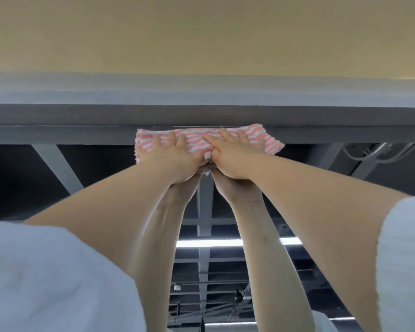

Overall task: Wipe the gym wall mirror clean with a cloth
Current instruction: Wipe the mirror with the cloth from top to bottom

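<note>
Striped cloth pressed on mirror

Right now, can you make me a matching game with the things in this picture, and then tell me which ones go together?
Things:
1. cloth
2. left hand
3. right hand
4. mirror

Descriptions:
A. shows reflected arms and ceiling lights
B. pink and white stripes
C. fingers flat on the cloth's left part
D. lies on the cloth's right part, thumb tucked at its lower edge

Pairs: 1-B, 2-C, 3-D, 4-A
</note>
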`<state>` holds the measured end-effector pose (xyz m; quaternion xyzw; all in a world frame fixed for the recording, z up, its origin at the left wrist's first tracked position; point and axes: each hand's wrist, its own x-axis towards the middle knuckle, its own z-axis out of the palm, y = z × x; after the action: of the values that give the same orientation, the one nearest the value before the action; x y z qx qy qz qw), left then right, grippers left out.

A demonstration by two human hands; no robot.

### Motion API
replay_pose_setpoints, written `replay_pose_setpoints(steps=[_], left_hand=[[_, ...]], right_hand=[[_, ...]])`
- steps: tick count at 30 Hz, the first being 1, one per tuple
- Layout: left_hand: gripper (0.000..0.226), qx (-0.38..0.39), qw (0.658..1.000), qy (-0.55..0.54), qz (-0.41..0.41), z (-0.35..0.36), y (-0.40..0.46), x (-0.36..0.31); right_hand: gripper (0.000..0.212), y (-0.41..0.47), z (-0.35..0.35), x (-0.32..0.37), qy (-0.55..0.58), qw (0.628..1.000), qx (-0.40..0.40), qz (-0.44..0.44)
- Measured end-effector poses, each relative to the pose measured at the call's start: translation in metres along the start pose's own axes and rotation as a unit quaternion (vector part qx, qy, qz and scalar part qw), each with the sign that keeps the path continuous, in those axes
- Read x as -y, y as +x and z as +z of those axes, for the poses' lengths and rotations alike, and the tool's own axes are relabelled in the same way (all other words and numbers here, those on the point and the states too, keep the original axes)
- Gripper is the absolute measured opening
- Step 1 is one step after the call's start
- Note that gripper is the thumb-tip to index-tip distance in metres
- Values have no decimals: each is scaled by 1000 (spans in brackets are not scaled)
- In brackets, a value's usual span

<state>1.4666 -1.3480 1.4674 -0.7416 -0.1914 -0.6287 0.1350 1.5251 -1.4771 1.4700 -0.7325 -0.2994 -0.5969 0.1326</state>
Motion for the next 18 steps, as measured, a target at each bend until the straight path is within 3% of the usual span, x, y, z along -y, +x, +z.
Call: replay_pose_setpoints(steps=[6, 18], left_hand=[[71, -1, 999, -42, -13, -6, 16, -42], [55, -3, 995, -58, 78, -4, 4, -214]], right_hand=[[53, 7, -15, -44, -13, 1000, 6, 27], [56, -28, -31, -202, -37, 994, -12, 102]])
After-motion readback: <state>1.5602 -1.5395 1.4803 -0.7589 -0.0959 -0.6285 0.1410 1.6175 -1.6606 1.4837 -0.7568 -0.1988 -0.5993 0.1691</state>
